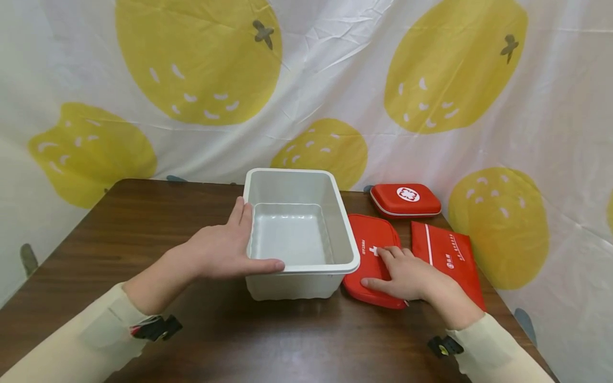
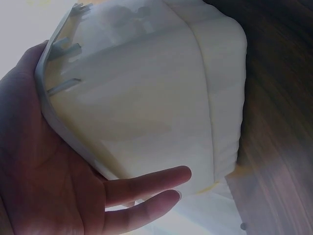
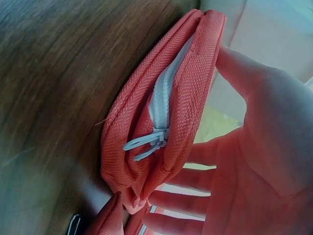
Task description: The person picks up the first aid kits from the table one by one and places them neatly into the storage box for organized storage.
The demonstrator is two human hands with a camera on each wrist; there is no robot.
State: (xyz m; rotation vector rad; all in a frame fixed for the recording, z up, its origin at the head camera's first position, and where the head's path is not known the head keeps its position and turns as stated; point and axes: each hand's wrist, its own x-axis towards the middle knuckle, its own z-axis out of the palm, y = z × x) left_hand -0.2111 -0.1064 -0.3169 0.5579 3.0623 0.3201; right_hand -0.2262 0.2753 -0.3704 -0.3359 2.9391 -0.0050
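Note:
A pale grey plastic bin (image 1: 292, 286) stands on the wooden table, with nothing inside. My left hand (image 1: 221, 251) touches its near left corner, thumb laid along the front rim and straight fingers against the outer left wall; the left wrist view shows two fingers reaching along the bin's side (image 2: 137, 103). To the right, a red first aid pouch (image 1: 366, 242) with a white cross lies flat, partly under the bin's right rim in the head view. My right hand (image 1: 407, 274) rests on its top with fingers extended. Its grey zipper pulls (image 3: 151, 142) show in the right wrist view.
Behind the pouch sits a red zipped case (image 1: 390, 201) with a round white emblem. A flat red pouch (image 1: 447, 247) with a white stripe lies at the table's right edge, partly behind my right hand. A lemon-print curtain (image 1: 335, 69) hangs beyond the wooden table (image 1: 158, 223).

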